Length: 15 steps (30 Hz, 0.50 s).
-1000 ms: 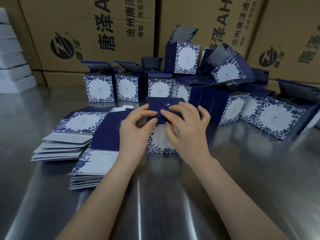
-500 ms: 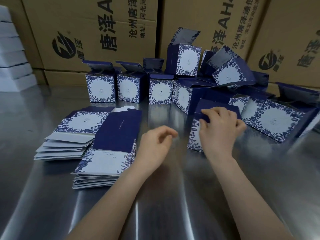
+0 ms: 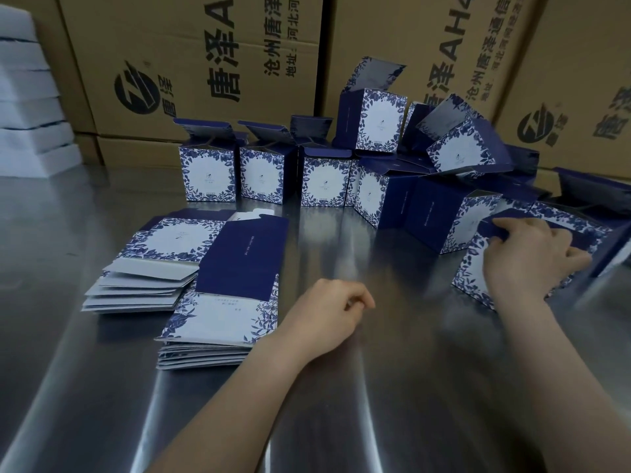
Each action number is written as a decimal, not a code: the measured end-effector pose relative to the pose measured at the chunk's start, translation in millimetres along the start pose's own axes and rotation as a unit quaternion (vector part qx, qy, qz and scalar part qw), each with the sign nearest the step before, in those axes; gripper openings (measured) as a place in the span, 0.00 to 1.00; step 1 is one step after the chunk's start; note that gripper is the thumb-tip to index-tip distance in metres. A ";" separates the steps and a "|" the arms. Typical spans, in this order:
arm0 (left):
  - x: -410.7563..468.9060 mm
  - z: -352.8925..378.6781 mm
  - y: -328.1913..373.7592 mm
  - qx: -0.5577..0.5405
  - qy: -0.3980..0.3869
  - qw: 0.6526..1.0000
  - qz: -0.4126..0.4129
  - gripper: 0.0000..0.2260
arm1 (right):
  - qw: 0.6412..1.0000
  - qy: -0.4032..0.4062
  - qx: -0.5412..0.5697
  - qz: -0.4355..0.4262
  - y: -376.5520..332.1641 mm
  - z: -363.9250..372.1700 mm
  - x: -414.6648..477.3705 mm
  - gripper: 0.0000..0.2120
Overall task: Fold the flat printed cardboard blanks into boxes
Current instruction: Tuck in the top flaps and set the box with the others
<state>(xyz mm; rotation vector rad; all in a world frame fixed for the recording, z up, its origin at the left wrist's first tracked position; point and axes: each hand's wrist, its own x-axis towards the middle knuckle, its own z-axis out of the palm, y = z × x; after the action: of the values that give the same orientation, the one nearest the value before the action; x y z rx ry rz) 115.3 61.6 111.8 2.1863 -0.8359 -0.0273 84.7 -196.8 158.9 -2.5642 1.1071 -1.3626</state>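
My right hand (image 3: 526, 257) grips a folded blue-and-white floral box (image 3: 473, 268) at the right of the steel table, fingers curled over its dark top edge, right beside the other folded boxes. My left hand (image 3: 327, 315) hovers over the table's middle with fingers loosely curled, holding nothing. Two stacks of flat printed blanks lie at the left: a near stack (image 3: 225, 302) topped by a dark blue panel, and a far stack (image 3: 150, 264) fanned out. Several folded boxes (image 3: 324, 182) with open top flaps stand in a row and pile behind.
The steel table (image 3: 341, 404) is shiny and reflective. Large brown shipping cartons (image 3: 191, 63) with black print wall off the back. White flat packs (image 3: 27, 97) are stacked at the far left.
My right hand has carried the folded box from the table's middle to the right, up against the pile. My left hand let go of it and drifted slightly right, empty.
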 end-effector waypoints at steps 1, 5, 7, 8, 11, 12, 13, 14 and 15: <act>-0.1 0.0 0.2 0.003 -0.004 1.000 -0.002 0.10 | 1.000 -0.002 -0.004 0.002 3.7 2.4 4.4 0.16; -0.8 0.0 1.2 0.001 -0.011 1.000 -0.004 0.10 | 1.000 -0.020 -0.005 0.007 13.9 10.8 18.4 0.20; -1.4 -0.1 1.8 0.003 -0.009 1.000 -0.002 0.10 | 0.999 -0.037 -0.008 -0.004 16.6 13.8 22.8 0.20; -1.5 -0.2 2.4 0.004 -0.009 1.000 0.000 0.10 | 0.999 -0.050 -0.015 -0.013 18.0 14.8 24.8 0.20; -2.2 -0.4 4.7 0.008 -0.009 1.000 0.008 0.10 | 0.993 -0.103 -0.048 -0.030 21.0 15.3 31.2 0.21; -2.7 -0.6 5.9 0.011 -0.008 1.000 0.012 0.10 | 0.991 -0.119 -0.055 -0.030 21.5 15.0 32.7 0.22; -2.8 -0.7 6.8 0.012 -0.005 1.000 0.016 0.10 | 0.989 -0.131 -0.059 -0.028 21.5 14.7 33.7 0.23; -3.1 -1.1 7.6 0.014 0.002 1.000 0.021 0.10 | 0.988 -0.138 -0.059 -0.025 20.8 14.4 33.4 0.24; -3.2 -1.7 8.5 0.015 0.012 0.999 0.026 0.10 | 0.989 -0.134 -0.053 -0.025 19.2 14.5 32.1 0.25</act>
<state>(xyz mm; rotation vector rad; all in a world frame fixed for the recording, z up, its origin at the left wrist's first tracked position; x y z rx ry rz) 108.5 60.5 118.0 2.1881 -0.8849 0.0363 96.0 -234.6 166.2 -2.7634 1.1007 -0.9505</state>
